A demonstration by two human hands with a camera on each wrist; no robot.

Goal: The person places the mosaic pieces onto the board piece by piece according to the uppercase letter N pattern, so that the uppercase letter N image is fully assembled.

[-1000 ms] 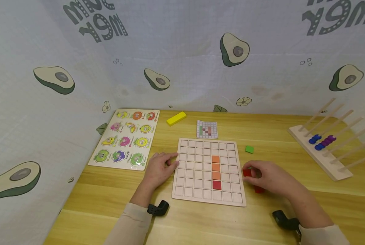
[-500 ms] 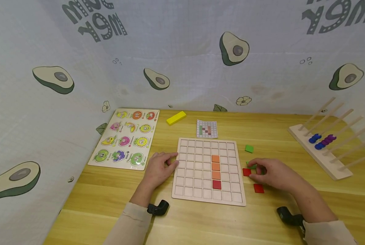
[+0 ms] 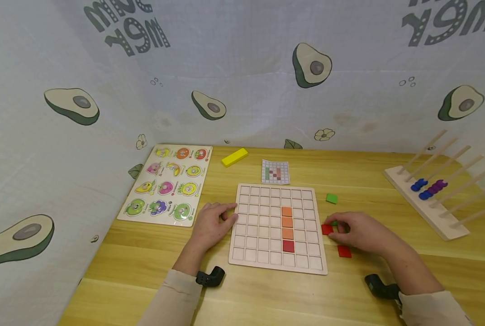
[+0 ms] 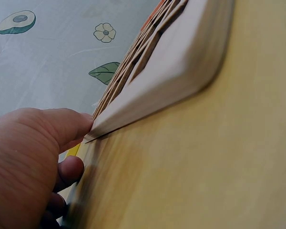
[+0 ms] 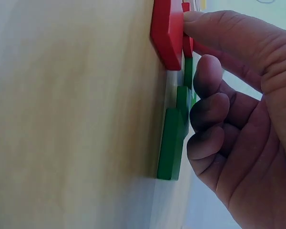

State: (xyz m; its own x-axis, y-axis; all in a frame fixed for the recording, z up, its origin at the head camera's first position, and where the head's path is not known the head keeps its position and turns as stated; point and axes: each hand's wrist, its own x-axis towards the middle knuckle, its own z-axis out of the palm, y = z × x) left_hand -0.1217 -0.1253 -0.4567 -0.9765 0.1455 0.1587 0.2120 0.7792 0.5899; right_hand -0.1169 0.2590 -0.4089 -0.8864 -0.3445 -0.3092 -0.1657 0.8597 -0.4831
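Right of the frame's centre, the right hand [image 3: 358,232] seems to pinch a red tile [image 3: 326,230], its grip partly hidden; loose fingertips could drop it. The left hand [image 3: 211,225], fingers relaxed, touches the grid board [image 3: 263,232].

A pale grey-white sheet [image 3: 246,68] hung behind and along the left side of the wooden table [image 3: 275,294]; whether it was cloth or plastic was hard to tell. Avocado halves [image 3: 305,59] with green skins and grey stones were printed across it, among cream flowers [image 3: 325,134] and green leaves [image 3: 293,144]. Dotted grey lettering [image 3: 138,38] showed at the upper left and right. The table had yellowish, streaky grain, and light lay palest towards its near side.
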